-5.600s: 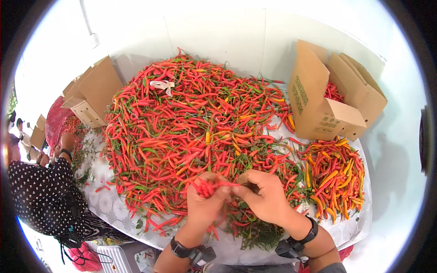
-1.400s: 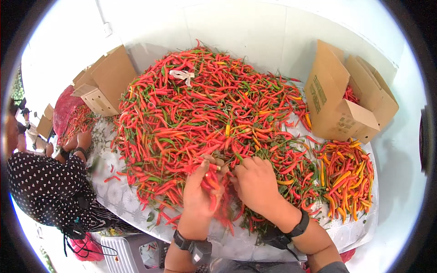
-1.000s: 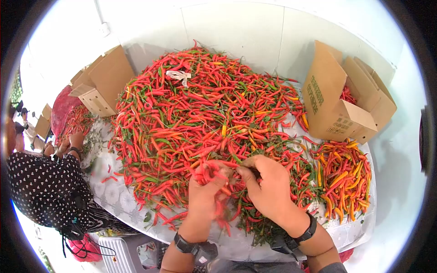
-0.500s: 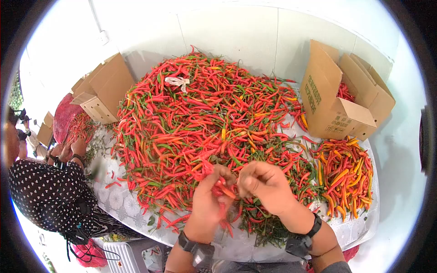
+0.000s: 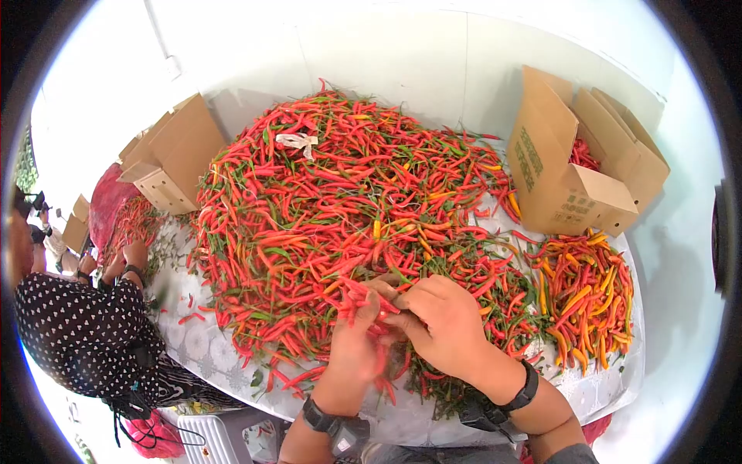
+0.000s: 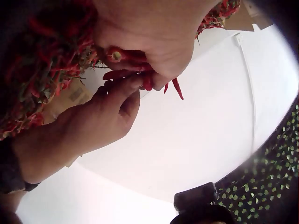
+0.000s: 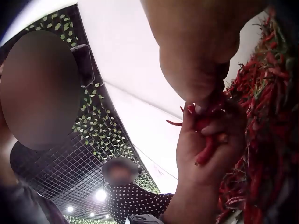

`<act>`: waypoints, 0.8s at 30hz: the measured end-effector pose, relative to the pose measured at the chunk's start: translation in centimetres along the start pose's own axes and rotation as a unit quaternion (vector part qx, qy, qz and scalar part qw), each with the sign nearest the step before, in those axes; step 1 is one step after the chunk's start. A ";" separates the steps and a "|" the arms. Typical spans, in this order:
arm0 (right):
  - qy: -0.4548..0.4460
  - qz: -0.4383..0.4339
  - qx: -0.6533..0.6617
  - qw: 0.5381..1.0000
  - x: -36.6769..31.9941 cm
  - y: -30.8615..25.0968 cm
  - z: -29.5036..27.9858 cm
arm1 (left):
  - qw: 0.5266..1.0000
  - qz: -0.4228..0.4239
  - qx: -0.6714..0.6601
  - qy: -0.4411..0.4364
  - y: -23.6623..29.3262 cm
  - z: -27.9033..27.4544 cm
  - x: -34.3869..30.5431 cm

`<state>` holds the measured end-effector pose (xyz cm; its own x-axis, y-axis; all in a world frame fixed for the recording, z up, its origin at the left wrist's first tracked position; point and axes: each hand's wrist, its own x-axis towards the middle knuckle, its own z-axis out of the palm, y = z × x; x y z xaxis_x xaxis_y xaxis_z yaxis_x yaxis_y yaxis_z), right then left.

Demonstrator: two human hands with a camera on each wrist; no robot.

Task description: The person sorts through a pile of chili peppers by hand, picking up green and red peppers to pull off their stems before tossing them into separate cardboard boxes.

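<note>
My left hand (image 5: 352,344) grips several red chili peppers (image 5: 357,295) in front of the big heap; their tips stick out past the fingers. In the right wrist view, one held chili pepper (image 7: 206,151) lies across the left palm. My right hand (image 5: 447,323) meets it from the right, thumb and fingers pinching the end of a chili pepper. Seen from the left wrist, the right hand (image 6: 100,116) has its fingertips on red chili peppers (image 6: 122,73) below the left hand (image 6: 149,32). The fingers partly hide the pinched end.
A large chili heap (image 5: 309,209) covers the table (image 5: 205,340). Orange and red chilies form a smaller pile (image 5: 583,301) at right, before a cardboard box (image 5: 541,170). Leafy stems (image 5: 444,390) lie under my hands. Another person (image 5: 81,332) works at left near another box (image 5: 182,151).
Half a second ago my right hand was apart from the left, fingers curled; now it is back at the held chili peppers, pinching one. The left hand has kept its bunch.
</note>
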<state>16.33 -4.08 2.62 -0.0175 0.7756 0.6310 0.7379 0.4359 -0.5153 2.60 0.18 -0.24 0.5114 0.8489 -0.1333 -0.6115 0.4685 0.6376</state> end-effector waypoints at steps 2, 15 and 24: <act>-0.008 0.011 -0.014 1.000 -0.1 0.1 -0.2 | 1.000 0.006 -0.006 0.011 -0.3 -0.3 0.1; 0.123 0.091 -0.121 0.981 1.6 3.3 -2.6 | 0.984 0.036 -0.173 0.014 2.5 -1.9 1.0; -0.088 0.008 -0.207 0.974 0.4 4.0 1.9 | 0.986 0.085 -0.145 0.009 3.0 -1.6 0.9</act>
<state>18.02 -1.18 -0.31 -0.0927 0.8624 0.4977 0.9471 0.2306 -0.2232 0.29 2.77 0.39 0.3784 0.9238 -0.0583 -0.8354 0.3680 0.4082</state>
